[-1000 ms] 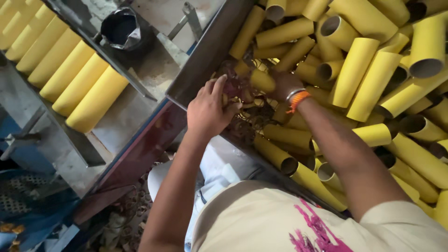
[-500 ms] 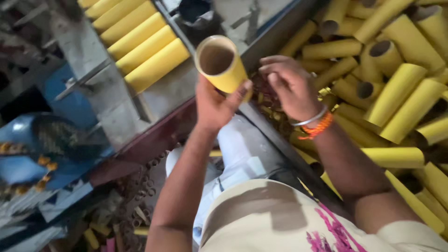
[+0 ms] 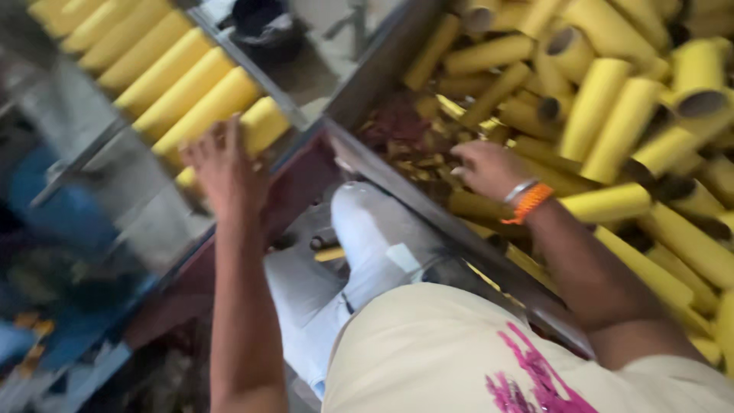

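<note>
My left hand (image 3: 223, 164) lies on a yellow cardboard tube (image 3: 261, 122) and grips it at the near end of a row of yellow tubes (image 3: 164, 73) lined up on a grey metal shelf. My right hand (image 3: 485, 168), with an orange band at the wrist, hovers low in a bin over brown and yellow scraps (image 3: 405, 141). Its fingers are loosely spread and hold nothing. A heap of loose yellow tubes (image 3: 604, 115) fills the bin to the right of that hand. The picture is blurred by motion.
A dark metal bin edge (image 3: 397, 180) runs diagonally between the shelf and the heap. A black round container (image 3: 264, 27) stands at the top. My white trouser leg (image 3: 359, 245) is below. Blue machinery (image 3: 46, 199) sits at the left.
My left hand lifted a tube out of the bin, carried it left and lowered it onto the end of the row. My right hand went back down into the scraps.
</note>
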